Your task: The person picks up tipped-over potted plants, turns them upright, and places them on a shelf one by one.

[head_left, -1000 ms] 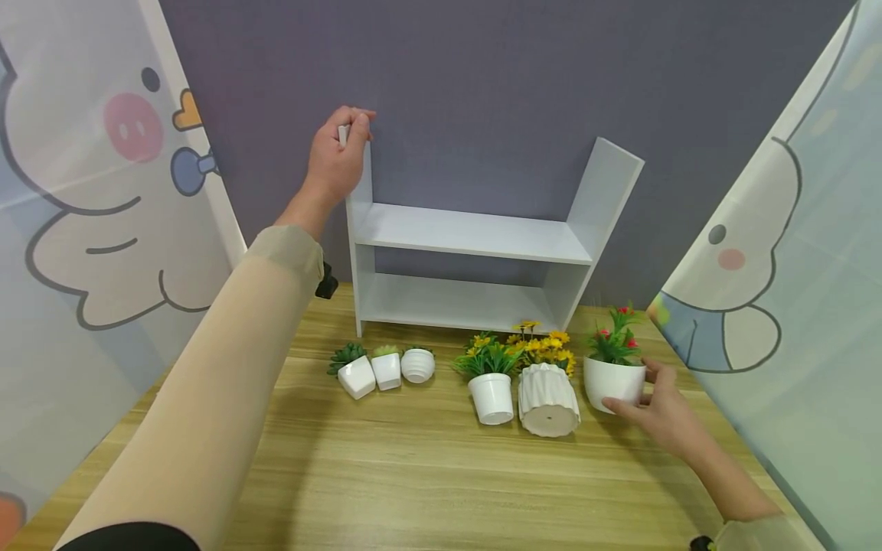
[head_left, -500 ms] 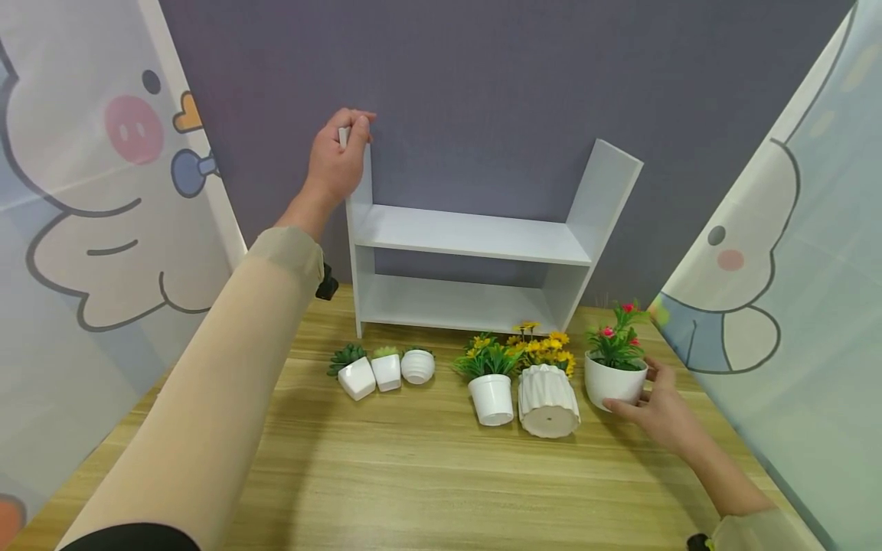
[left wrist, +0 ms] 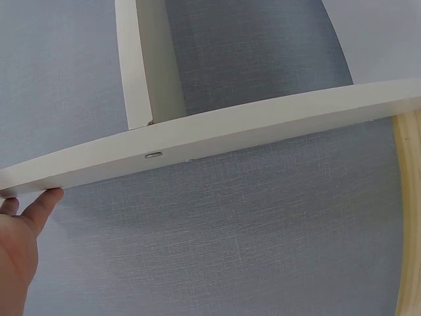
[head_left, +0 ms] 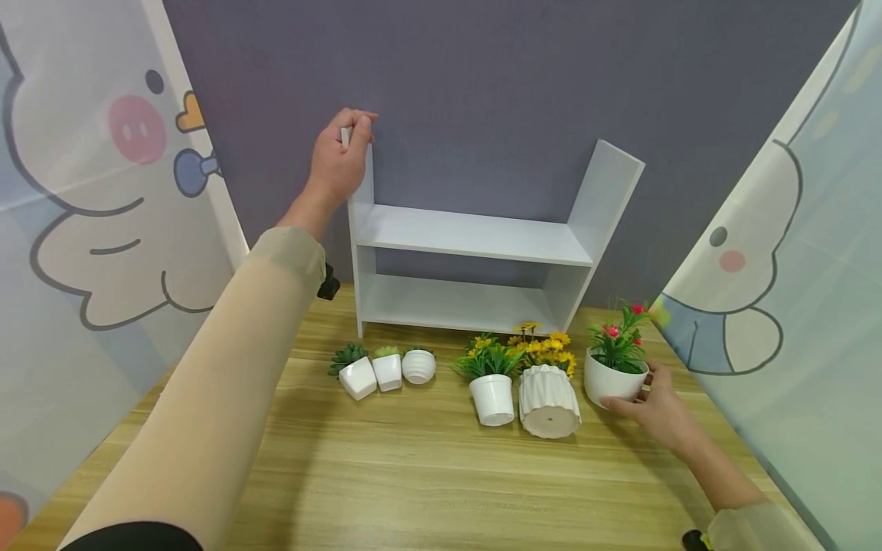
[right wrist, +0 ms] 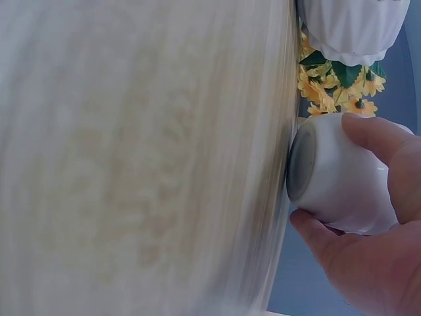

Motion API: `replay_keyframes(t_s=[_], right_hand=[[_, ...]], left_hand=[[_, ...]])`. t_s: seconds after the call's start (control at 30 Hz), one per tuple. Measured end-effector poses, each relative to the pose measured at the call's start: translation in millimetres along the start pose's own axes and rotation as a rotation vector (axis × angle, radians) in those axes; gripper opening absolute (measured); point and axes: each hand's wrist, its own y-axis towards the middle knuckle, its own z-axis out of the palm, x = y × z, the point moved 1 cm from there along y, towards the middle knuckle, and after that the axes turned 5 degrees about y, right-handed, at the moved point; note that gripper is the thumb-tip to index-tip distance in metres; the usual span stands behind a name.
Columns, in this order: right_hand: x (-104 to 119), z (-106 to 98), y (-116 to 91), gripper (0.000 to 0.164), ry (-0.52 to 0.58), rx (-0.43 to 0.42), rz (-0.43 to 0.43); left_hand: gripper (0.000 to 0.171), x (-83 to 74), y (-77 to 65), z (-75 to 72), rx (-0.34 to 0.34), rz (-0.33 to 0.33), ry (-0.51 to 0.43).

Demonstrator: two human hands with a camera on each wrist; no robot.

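In the head view my left hand (head_left: 338, 161) grips the top of the left side panel of a white shelf unit (head_left: 475, 232). The left wrist view has that panel (left wrist: 204, 135) running across, with the fingers at its edge. At the right, my right hand (head_left: 661, 413) holds a round white flowerpot (head_left: 612, 381) with green leaves and red flowers, thumb on the near side. Seen from the right wrist, thumb and fingers span the pot (right wrist: 352, 174), and its base shows close to the tabletop.
A fluted pot (head_left: 549, 402) of yellow flowers and a smaller white pot (head_left: 493, 399) with yellow blooms lie tipped on the wooden table (head_left: 427, 474). Farther left lie small succulent pots (head_left: 358, 378). A grey panel (head_left: 482, 92) stands behind; cartoon-printed sheets (head_left: 131, 252) flank both sides.
The red-flowered pot has turned more upright in my right hand, showing more of its opening, and its flowers have swung slightly right. My left hand keeps its grip on the shelf unit.
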Motion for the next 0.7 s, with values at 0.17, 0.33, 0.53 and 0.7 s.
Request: replay_keyframes(t_s=[0.17, 0.33, 0.53, 0.7], right_hand=[[-0.1, 1.4, 4.9, 0.122, -0.018, -0.004, 0.018], [0.4, 2.3, 6.3, 0.121, 0.001, -0.005, 0.025], [1.1, 2.7, 5.0, 0.123, 0.035, -0.013, 0.031], [1.1, 3.2, 5.8, 0.124, 0.068, -0.009, 0.042]], left_hand=[[0.032, -1.0, -0.5, 1.0, 0.012, -0.004, 0.009], [0.030, -1.8, -1.4, 2.1, 0.024, 0.004, 0.021], [0.035, -3.8, 0.3, 5.5, 0.027, 0.009, 0.033], [0.034, -3.9, 1.9, 7.1, 0.019, 0.014, 0.038]])
